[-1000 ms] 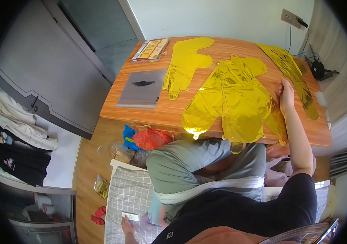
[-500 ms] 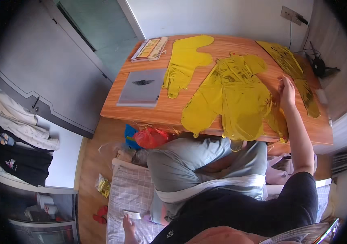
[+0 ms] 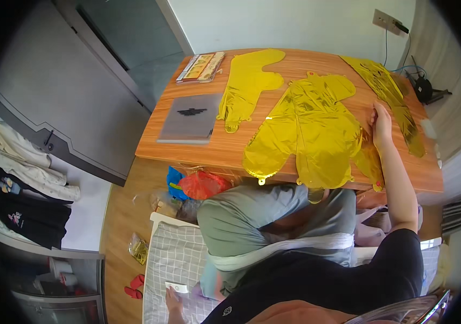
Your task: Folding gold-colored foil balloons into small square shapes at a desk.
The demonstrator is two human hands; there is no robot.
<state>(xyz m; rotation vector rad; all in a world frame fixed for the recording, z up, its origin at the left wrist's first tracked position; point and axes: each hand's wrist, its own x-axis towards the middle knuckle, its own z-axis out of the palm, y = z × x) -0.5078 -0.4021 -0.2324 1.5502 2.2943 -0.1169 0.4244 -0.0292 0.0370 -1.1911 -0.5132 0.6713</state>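
Note:
Flat yellow foil balloons lie uninflated on the wooden table. The large foil balloon (image 3: 322,132) spreads across the middle, its lower lobes hanging over the near edge. My right hand (image 3: 382,127) rests by its right side, fingers loosely bent, with nothing visible in it. Farther left is a smaller foil balloon (image 3: 252,75); a long folded foil piece (image 3: 387,89) lies along the right side. Low on the left, my left hand (image 3: 174,303) has its fingers closed at the end of a small white remote-like device (image 3: 177,287) above the checked bedding.
A grey translucent folder (image 3: 187,121) and printed packets (image 3: 200,67) lie on the table's (image 3: 149,135) left part. A red plastic bag (image 3: 203,184) sits beneath the front edge. Red slippers (image 3: 134,286) are on the floor. A black stand (image 3: 427,89) is at the far right.
The view has shifted slightly and looks sharper. My right hand's fingers sit a little more drawn in. The foil balloons stay where they were on the table.

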